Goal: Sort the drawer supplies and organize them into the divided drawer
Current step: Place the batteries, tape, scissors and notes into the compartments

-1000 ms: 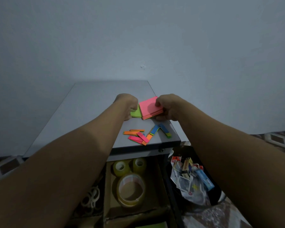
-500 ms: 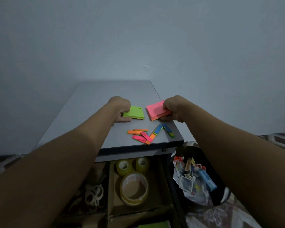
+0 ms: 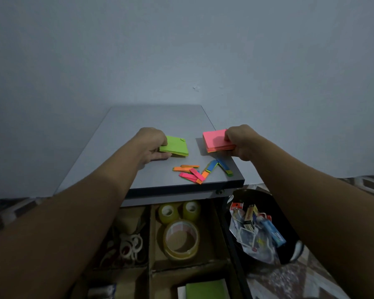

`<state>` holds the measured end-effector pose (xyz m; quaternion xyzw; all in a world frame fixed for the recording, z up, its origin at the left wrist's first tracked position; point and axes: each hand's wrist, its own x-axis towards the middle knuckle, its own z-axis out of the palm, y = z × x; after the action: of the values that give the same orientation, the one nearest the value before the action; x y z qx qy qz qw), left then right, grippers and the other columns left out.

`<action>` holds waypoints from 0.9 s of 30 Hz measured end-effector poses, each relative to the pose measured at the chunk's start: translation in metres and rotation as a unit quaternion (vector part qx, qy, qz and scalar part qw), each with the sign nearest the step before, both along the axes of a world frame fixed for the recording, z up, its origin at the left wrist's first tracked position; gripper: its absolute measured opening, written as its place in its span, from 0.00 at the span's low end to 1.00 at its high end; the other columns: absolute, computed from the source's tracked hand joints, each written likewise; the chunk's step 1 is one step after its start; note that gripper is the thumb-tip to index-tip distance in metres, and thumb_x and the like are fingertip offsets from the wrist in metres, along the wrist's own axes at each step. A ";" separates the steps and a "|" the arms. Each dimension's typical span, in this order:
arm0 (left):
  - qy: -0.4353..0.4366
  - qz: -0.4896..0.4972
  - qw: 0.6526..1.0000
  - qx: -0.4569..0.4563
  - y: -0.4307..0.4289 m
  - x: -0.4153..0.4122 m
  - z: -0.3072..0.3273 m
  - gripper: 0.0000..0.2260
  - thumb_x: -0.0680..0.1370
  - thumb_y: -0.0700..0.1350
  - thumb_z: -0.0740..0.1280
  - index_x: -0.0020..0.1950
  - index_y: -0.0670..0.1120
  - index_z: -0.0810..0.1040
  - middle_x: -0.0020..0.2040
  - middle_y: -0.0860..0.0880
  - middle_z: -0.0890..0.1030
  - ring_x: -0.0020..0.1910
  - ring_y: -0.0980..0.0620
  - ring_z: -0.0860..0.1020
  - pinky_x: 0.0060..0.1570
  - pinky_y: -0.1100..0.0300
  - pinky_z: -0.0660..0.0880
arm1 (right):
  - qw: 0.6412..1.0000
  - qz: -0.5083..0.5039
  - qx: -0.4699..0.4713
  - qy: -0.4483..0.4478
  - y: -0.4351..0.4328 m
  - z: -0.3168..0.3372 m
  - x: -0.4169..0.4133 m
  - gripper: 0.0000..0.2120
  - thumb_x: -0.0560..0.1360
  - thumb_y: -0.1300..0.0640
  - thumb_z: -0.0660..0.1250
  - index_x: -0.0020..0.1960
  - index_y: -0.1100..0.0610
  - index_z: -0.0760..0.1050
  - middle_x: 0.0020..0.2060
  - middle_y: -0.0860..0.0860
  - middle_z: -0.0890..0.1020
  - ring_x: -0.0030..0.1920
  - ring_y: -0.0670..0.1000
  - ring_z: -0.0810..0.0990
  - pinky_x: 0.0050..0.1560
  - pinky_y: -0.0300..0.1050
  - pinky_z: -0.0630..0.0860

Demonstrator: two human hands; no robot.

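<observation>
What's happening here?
A person is sorting sticky notes on the grey desk top. The left-hand grip holds a green sticky-note pad by its edge. The right-hand grip holds a pink-and-orange sticky-note stack. Loose page flags lie between them near the front edge. Below, the open divided drawer holds tape rolls in one compartment and white rings in the one to its left.

I read the green pad (image 3: 175, 145) as bright lime all over; the pink pad (image 3: 215, 140) is hot pink on top with orange layers along its edge; the loose strips (image 3: 201, 171) mix orange, pink, blue and green; the tabletop (image 3: 138, 121) is flat grey, darker on its front edge; the wall (image 3: 181, 50) is pale blue-grey; the tape rolls (image 3: 180, 240) look clear yellowish against brown drawer dividers (image 3: 151, 234); the bin (image 3: 257, 199) is black; the floor (image 3: 294, 281) carries a geometric pattern.
</observation>
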<state>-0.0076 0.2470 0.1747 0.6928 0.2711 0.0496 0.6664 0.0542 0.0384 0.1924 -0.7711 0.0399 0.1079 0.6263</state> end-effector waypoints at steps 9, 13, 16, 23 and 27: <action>-0.050 -0.025 0.998 -0.011 -0.003 -0.067 0.004 0.17 0.78 0.30 0.60 0.65 0.42 0.76 0.58 0.40 0.74 0.41 0.42 0.78 0.25 0.60 0.76 | 0.999 0.004 0.035 -0.014 -0.032 0.006 -0.043 0.05 0.78 0.70 0.58 0.45 0.63 0.68 0.43 0.61 0.73 0.42 0.58 0.77 0.34 0.50 0.79; -0.074 -0.037 0.996 -0.031 -0.015 -0.098 -0.001 0.17 0.78 0.29 0.59 0.63 0.41 0.76 0.57 0.39 0.74 0.42 0.43 0.76 0.23 0.62 0.74 | 0.999 0.008 0.048 -0.003 -0.045 0.001 -0.070 0.03 0.77 0.69 0.59 0.46 0.62 0.68 0.48 0.62 0.74 0.45 0.61 0.79 0.26 0.45 0.79; -0.074 -0.074 0.994 -0.026 -0.028 -0.123 -0.006 0.17 0.78 0.30 0.59 0.62 0.44 0.77 0.56 0.40 0.75 0.42 0.45 0.76 0.23 0.61 0.74 | 0.998 0.016 0.054 0.008 -0.052 -0.007 -0.092 0.03 0.77 0.69 0.59 0.46 0.64 0.69 0.50 0.64 0.74 0.47 0.62 0.79 0.28 0.47 0.81; -0.057 -0.216 0.973 0.063 -0.053 -0.164 -0.043 0.21 0.78 0.31 0.60 0.64 0.50 0.78 0.53 0.45 0.80 0.38 0.51 0.77 0.27 0.60 0.74 | 0.999 0.030 0.039 0.020 -0.062 -0.036 -0.132 0.05 0.76 0.70 0.59 0.44 0.65 0.73 0.44 0.63 0.73 0.43 0.62 0.76 0.40 0.57 0.81; -0.028 -0.305 0.941 0.142 -0.068 -0.174 -0.072 0.19 0.78 0.31 0.62 0.65 0.49 0.72 0.53 0.48 0.81 0.40 0.55 0.78 0.29 0.61 0.74 | 0.999 0.036 0.037 0.011 -0.068 -0.049 -0.145 0.07 0.76 0.70 0.59 0.45 0.65 0.75 0.44 0.62 0.73 0.41 0.60 0.76 0.31 0.50 0.80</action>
<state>-0.1816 0.1792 0.1023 0.8280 0.0183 -0.0984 0.5516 -0.0905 -0.0300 0.1434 -0.7470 0.0149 0.1396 0.6498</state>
